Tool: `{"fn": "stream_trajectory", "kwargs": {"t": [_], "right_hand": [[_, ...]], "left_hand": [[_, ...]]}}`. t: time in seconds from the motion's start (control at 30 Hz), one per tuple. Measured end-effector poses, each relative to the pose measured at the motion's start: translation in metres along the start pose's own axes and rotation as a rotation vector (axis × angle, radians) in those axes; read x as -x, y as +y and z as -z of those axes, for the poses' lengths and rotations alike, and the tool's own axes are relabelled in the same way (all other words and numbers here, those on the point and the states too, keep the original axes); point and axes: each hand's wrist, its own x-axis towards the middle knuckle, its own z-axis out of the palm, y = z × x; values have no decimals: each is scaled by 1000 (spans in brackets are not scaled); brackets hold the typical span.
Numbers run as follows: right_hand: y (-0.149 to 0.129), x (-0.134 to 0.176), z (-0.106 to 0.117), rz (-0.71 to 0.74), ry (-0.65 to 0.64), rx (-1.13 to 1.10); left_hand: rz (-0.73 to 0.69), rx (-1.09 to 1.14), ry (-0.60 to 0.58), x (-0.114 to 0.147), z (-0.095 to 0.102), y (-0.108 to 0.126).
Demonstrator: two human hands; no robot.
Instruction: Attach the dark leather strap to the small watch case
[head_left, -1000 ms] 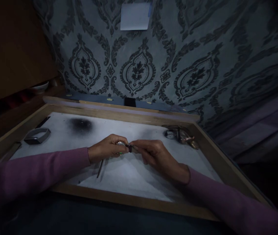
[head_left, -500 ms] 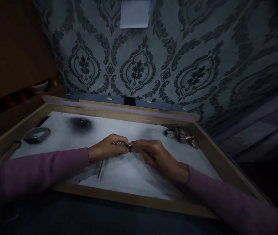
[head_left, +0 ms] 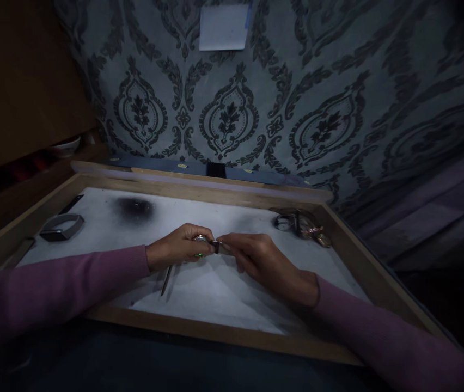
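In the middle of a white-lined wooden tray [head_left: 224, 329], my left hand [head_left: 178, 243] is closed around a wristwatch [head_left: 200, 246] with a shiny round case. A short dark strap end [head_left: 216, 246] sticks out past its fingertips. My right hand [head_left: 262, 258] is closed, with thumb and fingers pinched together at that strap end. Whatever sits between the right fingertips is too small and dark to make out. Below my left hand, a thin dark strip [head_left: 166, 280] slants down toward the white lining; I cannot tell whether it belongs to the watch.
A grey banded watch [head_left: 62, 227] lies at the tray's left. Several watches [head_left: 302, 223] are heaped in the far right corner. A dark smudge [head_left: 136, 208] marks the lining. Behind the tray stands a patterned wall [head_left: 230, 114] with a white box [head_left: 224, 27]; wooden furniture [head_left: 23, 81] is at left.
Both hands stay together at the watch. The right fingers have shifted very slightly at the strap end, and the watch has tilted a little. Nothing else has visibly moved.
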Motion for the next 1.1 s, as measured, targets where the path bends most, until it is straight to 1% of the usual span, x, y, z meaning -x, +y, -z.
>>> {"fn": "stream_trajectory", "kwargs": {"t": [0.2,0.5,0.67,0.9,1.1], "right_hand": [[2,0,0,15,29,-17],[4,0,-1,-15,64,-6],[4,0,-3,-1,81,-17],[4,1,-7,-37,133,-1],[4,-1,-8,-36,119,-9]], "left_hand": [[0,-15,-10,0,1,0],[-44,-7,-45,-1,4,-5],[-42,-4,-46,-2,4,-5],[-31,25,-43,-2,3,-4],[-33,27,-53,-2,3,-5]]}}
